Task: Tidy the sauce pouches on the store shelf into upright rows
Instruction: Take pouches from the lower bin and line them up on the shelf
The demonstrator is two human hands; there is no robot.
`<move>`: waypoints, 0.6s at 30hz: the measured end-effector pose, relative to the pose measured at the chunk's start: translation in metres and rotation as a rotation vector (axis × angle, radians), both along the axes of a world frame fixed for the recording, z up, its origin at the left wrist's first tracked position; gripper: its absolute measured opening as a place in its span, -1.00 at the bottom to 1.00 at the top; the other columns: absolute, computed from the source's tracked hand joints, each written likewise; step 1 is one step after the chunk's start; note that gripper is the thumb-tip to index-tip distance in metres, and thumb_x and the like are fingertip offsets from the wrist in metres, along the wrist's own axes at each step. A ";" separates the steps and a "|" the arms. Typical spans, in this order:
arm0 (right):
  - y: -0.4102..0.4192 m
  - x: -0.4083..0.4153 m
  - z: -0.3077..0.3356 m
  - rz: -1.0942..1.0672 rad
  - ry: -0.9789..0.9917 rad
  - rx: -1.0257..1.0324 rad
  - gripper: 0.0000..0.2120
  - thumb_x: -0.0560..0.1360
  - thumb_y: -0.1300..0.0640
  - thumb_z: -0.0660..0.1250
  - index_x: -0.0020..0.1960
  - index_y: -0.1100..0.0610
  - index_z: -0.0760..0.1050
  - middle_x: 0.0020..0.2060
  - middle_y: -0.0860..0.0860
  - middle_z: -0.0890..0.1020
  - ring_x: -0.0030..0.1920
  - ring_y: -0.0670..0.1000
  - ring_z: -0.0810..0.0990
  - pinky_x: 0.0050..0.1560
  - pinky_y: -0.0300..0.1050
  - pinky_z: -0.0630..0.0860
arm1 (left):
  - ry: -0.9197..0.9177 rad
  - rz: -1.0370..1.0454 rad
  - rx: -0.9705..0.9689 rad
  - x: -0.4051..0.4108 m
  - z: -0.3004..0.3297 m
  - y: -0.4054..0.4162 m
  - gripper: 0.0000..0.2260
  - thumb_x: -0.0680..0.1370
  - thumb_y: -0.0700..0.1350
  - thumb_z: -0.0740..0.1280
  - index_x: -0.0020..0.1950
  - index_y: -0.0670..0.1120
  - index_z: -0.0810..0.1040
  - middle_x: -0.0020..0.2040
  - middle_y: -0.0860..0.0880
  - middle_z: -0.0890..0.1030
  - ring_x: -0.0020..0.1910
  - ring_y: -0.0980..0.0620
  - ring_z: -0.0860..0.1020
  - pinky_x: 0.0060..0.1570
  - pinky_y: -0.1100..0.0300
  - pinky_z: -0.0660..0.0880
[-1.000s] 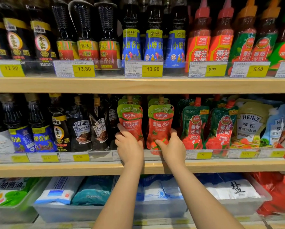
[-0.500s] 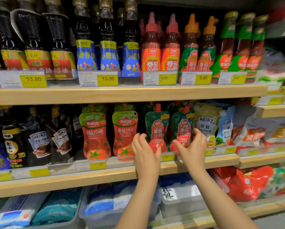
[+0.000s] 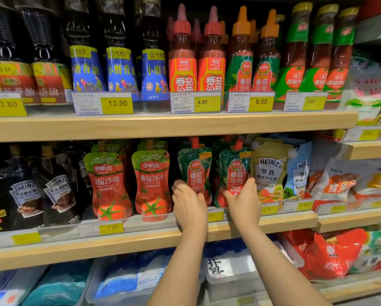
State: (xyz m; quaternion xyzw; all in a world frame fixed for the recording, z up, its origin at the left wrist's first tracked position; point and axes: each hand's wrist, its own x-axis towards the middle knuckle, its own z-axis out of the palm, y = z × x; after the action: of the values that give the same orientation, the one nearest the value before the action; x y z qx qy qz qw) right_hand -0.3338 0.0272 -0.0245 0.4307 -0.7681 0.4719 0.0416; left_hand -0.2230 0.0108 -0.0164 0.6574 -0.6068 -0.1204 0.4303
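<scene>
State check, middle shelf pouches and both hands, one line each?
left red pouch: upright, untouched
right red pouch: upright, untouched
left green pouch: upright, left hand on it
right green pouch: leaning slightly, right hand on it
left hand: fingers on pouch, grip unclear
right hand: fingers on pouch, grip unclear

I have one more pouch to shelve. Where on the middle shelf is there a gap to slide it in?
A dark gap shows between the right red tomato pouch and the left green spouted pouch. From the green pouches to the pale Heinz pouch, packs touch.
</scene>
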 end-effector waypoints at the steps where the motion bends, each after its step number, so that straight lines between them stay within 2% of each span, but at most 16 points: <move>1: -0.002 0.000 0.000 -0.010 0.005 0.003 -0.55 0.39 0.03 0.43 0.09 0.18 0.27 0.02 0.16 0.55 -0.06 0.20 0.57 -0.27 -0.08 0.39 | 0.004 0.005 0.010 0.000 0.000 -0.002 -0.48 0.48 -0.08 0.38 0.30 -0.24 0.21 0.17 -0.20 0.50 0.15 -0.16 0.51 -0.06 0.04 0.52; 5: -0.006 0.000 -0.001 -0.035 0.018 0.011 -0.58 0.38 0.03 0.43 0.04 0.18 0.28 -0.02 0.16 0.54 -0.09 0.20 0.57 -0.28 -0.10 0.36 | -0.013 0.019 0.033 0.000 -0.001 -0.006 -0.56 0.50 -0.10 0.35 0.25 -0.23 0.24 0.12 -0.20 0.53 0.11 -0.16 0.53 -0.11 0.02 0.52; 7: -0.007 0.001 -0.002 -0.034 0.015 0.014 -0.57 0.38 0.03 0.43 0.05 0.19 0.28 -0.01 0.17 0.55 -0.06 0.21 0.57 -0.26 -0.10 0.36 | -0.020 0.019 0.044 -0.002 -0.002 -0.006 -0.54 0.48 -0.04 0.35 0.22 -0.24 0.25 0.10 -0.21 0.54 0.09 -0.17 0.52 -0.13 0.01 0.51; 10: -0.008 0.001 -0.001 -0.026 -0.006 0.024 -0.51 0.37 0.00 0.43 0.11 0.21 0.29 0.02 0.18 0.54 -0.02 0.21 0.56 -0.21 -0.06 0.40 | -0.056 0.037 0.076 -0.011 0.000 -0.004 -0.29 0.38 0.13 0.43 0.29 -0.23 0.17 0.13 -0.22 0.52 0.11 -0.19 0.51 -0.05 -0.01 0.51; 12: -0.007 -0.001 0.000 -0.014 -0.014 0.037 -0.45 0.34 -0.07 0.44 0.13 0.20 0.28 0.03 0.17 0.53 0.01 0.21 0.55 -0.16 0.00 0.46 | -0.065 0.057 0.076 -0.017 0.003 -0.004 -0.08 0.31 0.17 0.48 0.42 -0.18 0.01 0.19 -0.21 0.50 0.12 -0.19 0.51 0.01 -0.02 0.49; 14: -0.006 -0.005 0.001 0.002 -0.026 0.046 -0.45 0.33 -0.11 0.44 0.10 0.20 0.29 0.00 0.16 0.54 0.00 0.21 0.55 -0.14 0.02 0.50 | -0.088 0.100 0.066 -0.020 0.003 -0.007 0.05 0.30 0.15 0.50 0.48 -0.14 -0.14 0.24 -0.20 0.48 0.12 -0.18 0.52 -0.01 -0.02 0.48; 15: -0.006 -0.007 0.001 0.011 -0.028 0.051 -0.46 0.33 -0.11 0.43 0.09 0.19 0.31 -0.01 0.16 0.54 -0.01 0.21 0.56 -0.14 0.03 0.52 | -0.093 0.108 0.076 -0.021 0.002 -0.010 0.03 0.32 0.12 0.49 0.49 -0.15 -0.14 0.25 -0.19 0.47 0.12 -0.18 0.52 -0.01 -0.01 0.49; 17: -0.006 -0.011 0.001 0.024 -0.015 0.061 -0.48 0.34 -0.12 0.43 0.06 0.20 0.33 -0.04 0.17 0.55 -0.02 0.22 0.56 -0.14 0.04 0.52 | -0.128 0.098 0.122 -0.022 0.000 -0.014 -0.18 0.40 0.06 0.43 0.47 -0.21 0.06 0.26 -0.19 0.47 0.15 -0.17 0.49 0.04 -0.02 0.49; 18: -0.007 -0.012 0.001 0.025 -0.008 0.063 -0.49 0.34 -0.12 0.43 0.05 0.21 0.33 -0.04 0.17 0.56 -0.03 0.22 0.56 -0.14 0.04 0.52 | -0.125 0.104 0.132 -0.021 0.000 -0.015 -0.22 0.41 0.04 0.42 0.46 -0.22 0.09 0.26 -0.20 0.46 0.16 -0.17 0.48 0.06 -0.02 0.49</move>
State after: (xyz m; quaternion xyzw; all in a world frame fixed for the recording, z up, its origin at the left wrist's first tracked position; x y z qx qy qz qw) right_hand -0.3456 0.0206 -0.0235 0.4396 -0.7774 0.4496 0.0191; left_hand -0.2441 -0.0041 -0.0164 0.7213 -0.5883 -0.0962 0.3528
